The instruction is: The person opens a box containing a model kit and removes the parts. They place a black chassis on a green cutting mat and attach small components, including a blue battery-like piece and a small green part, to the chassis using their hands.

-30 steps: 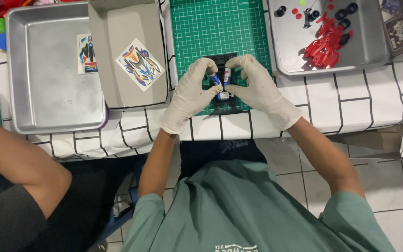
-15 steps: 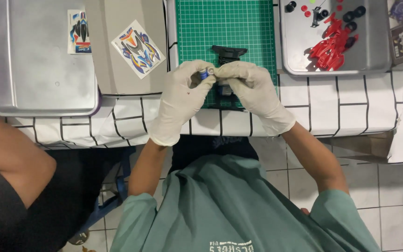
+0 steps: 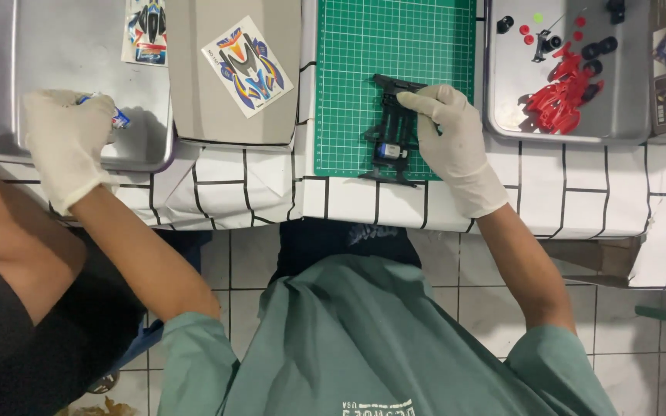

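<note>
**Hands part: left goes to the tray, right stays on the chassis**

Half a second ago both gloved hands met over the green mat around a small blue part; now the left hand (image 3: 67, 142) has swung out to the left metal tray (image 3: 9, 146), while the right hand (image 3: 450, 139) has settled on the black toy-car chassis (image 3: 389, 131).

Largest first: the desk (image 3: 564, 200), covered in white cloth with a black grid, runs across the top of the view. On its left end sits the left metal tray, with a sticker sheet (image 3: 148, 29) lying at its far right corner. Just beside it stands a grey box lid (image 3: 202, 100) carrying a second, colourful sticker sheet (image 3: 247, 65). The green cutting mat (image 3: 395, 46) lies in the middle, reaching the desk's near edge. At the right end another metal tray (image 3: 626, 100) holds red plastic parts (image 3: 560, 96) and small black wheels (image 3: 599, 48).

The chassis lies lengthwise at the mat's near right corner. Right-hand fingers curl over its far right side, touching it. Left-hand fingers are closed around a small blue and white piece (image 3: 117, 119), held over the left tray's near right corner.
</note>
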